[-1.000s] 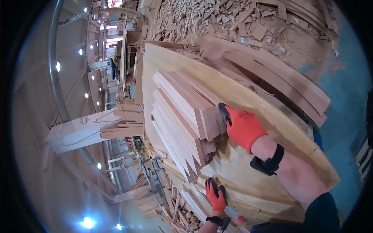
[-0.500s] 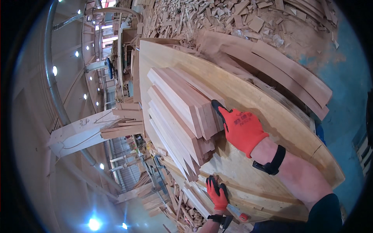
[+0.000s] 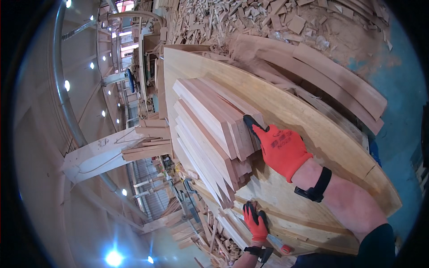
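A stack of pale wooden boards [image 3: 203, 118] lies on a broad wooden work surface [image 3: 357, 165], their ends stepped and some cut to points. My right hand [image 3: 283, 149], in a red glove with black fingertips, is at the near end of the stack. Its fingers close over the end of one board, the index on top; the other fingertips are partly hidden. Lower in the picture my left hand [image 3: 255, 225], gloved the same way, rests at the edge of the work surface, fingers apart. Nothing shows in it.
Curved wooden panels [image 3: 321, 82] lie beyond the work surface, near a heap of wood offcuts [image 3: 232, 22] and sawdust. More scrap wood [image 3: 219, 236] and clamps [image 3: 187, 196] are beside my left hand. A small red object [image 3: 286, 249] sits near my left wrist.
The whole view has shifted slightly to the right. Both hands keep about the same places against the boards and the work surface.
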A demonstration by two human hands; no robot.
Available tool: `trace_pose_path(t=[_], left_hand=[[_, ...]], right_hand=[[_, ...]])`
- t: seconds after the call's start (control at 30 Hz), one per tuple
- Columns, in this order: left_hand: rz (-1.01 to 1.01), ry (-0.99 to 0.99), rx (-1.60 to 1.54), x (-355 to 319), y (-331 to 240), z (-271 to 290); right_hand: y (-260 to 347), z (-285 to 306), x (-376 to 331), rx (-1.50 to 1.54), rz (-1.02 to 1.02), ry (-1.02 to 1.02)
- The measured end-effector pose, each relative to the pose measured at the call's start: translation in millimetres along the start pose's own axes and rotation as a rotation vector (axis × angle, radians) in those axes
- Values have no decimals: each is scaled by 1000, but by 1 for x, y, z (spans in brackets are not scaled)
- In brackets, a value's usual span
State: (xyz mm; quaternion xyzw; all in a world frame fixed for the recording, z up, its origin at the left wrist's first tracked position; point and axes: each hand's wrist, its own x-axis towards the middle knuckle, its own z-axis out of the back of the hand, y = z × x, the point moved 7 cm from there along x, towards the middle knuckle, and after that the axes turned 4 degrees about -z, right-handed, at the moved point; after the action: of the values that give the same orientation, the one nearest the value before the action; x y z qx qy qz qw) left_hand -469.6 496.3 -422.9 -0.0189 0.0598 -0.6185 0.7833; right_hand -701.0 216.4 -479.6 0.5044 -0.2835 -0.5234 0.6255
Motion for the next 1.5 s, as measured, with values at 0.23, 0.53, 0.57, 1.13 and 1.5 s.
trace_pose_path(t=[0.23, 0.53, 0.57, 1.13, 1.5], left_hand=[[-6, 30, 20, 2, 2, -1], [-26, 40, 35, 6, 0, -1], [-33, 42, 44, 6, -1, -1], [-24, -6, 1, 6, 5, 2], [38, -21, 7, 7, 6, 6]], right_hand=[[4, 3, 0, -9, 6, -11], [9, 3, 2, -45, 45, 3], [9, 2, 2, -51, 44, 3], [21, 17, 3, -93, 265, -245], [35, 20, 2, -127, 370, -291]])
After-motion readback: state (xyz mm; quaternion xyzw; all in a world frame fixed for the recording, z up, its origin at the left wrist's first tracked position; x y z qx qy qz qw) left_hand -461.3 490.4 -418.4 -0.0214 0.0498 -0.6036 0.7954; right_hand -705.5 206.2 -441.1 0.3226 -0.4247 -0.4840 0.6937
